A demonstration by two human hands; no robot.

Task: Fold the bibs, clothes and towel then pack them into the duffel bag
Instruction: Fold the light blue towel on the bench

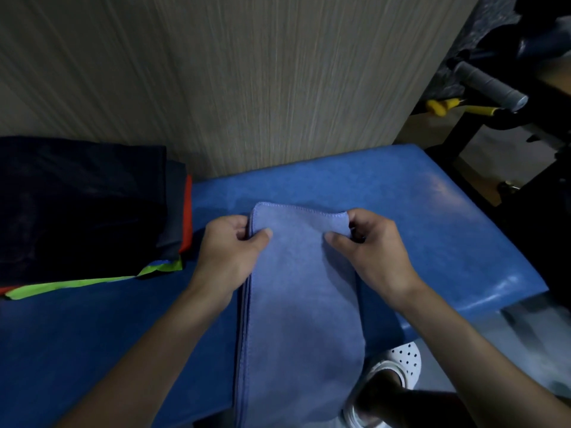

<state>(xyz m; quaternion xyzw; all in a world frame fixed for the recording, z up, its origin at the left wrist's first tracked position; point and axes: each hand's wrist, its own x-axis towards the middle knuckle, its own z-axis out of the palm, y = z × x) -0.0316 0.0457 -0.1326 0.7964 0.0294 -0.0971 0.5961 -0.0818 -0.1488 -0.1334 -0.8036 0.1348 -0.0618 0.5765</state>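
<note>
A long light-blue towel point(301, 298), folded into a narrow strip of several layers, lies on the blue padded bench point(432, 217) and hangs over its near edge. My left hand point(230, 253) pinches the towel's far left corner, thumb on top. My right hand point(375, 245) pinches the far right corner the same way. At the left sits a stack of folded dark clothes point(83, 205) on top of orange and neon-green bibs point(71, 284). No duffel bag is in view.
A striped wall panel point(247, 88) rises right behind the bench. At the right stands black gym equipment with a grey-wrapped handle point(488, 84) and yellow parts. My foot in a white perforated shoe point(398, 362) is on the floor below the bench edge.
</note>
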